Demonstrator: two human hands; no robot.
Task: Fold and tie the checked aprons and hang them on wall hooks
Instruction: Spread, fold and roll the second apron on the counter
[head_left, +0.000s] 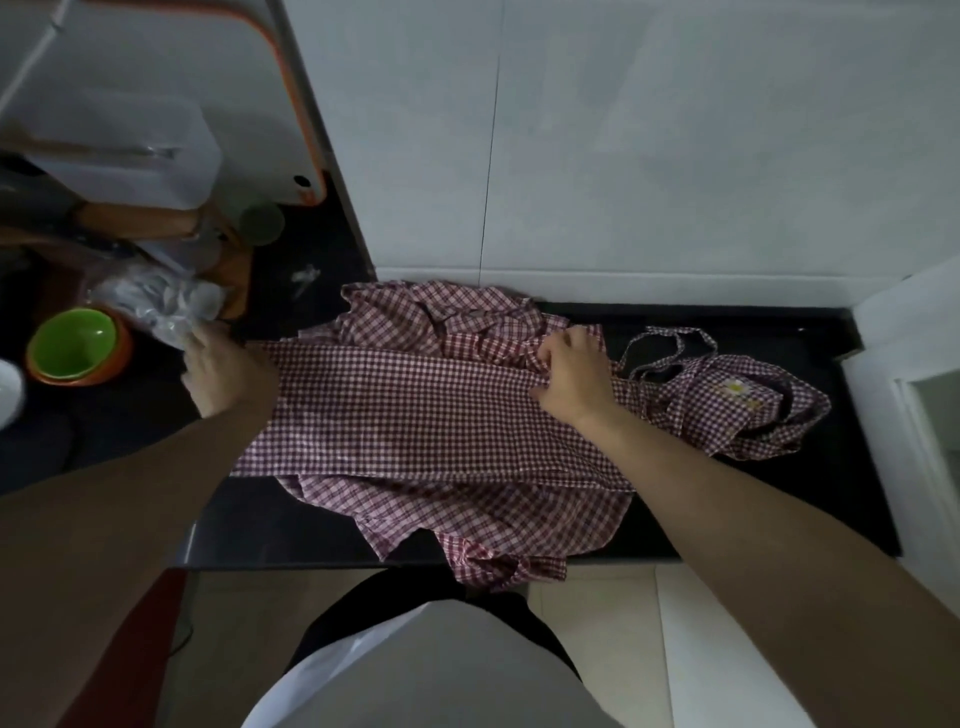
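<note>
Two hands: both worked on the red-and-white checked cotton apron (415, 410) spread over the black stone counter (810, 499).
Left hand (223, 371): lay at the folded band's left end; finger state could not be told.
Right hand (571, 374): fingers curled, pinching cloth at the band's right end.
Right side: a bundled checked apron with ties (737, 400) lay just beside.
Far left: a green plastic bowl (72, 343).

Three checked aprons (415, 410) lie on one bench (810, 467); two hands (571, 379), one green bowl (72, 345), one plastic bag (156, 306).
</note>
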